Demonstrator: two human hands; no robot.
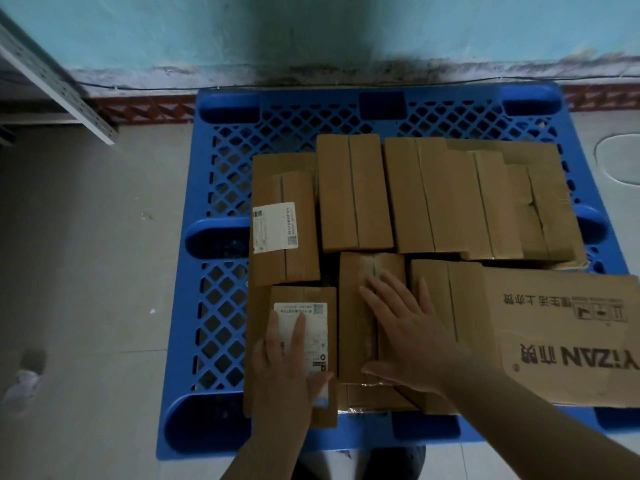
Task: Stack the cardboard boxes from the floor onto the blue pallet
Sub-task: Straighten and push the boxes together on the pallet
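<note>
A: Start on the left. What is the left grip (282,370) doing?

B: It lies flat, fingers straight and apart, on the small labelled box (304,355) at the near left of the blue pallet (221,188). Just beyond it sits another labelled box (284,223).

A: And to the right?

B: The right grip (407,336) rests flat as well, fingers spread, on the taped box (360,306) beside the first. Past its fingertips runs the back row of boxes (450,199); at its far side lies the large printed carton (561,334).

A: Which step?

B: Squaring the near row, I judge. Next, press both snug against their neighbours, then fetch another from the floor (86,254).
</note>
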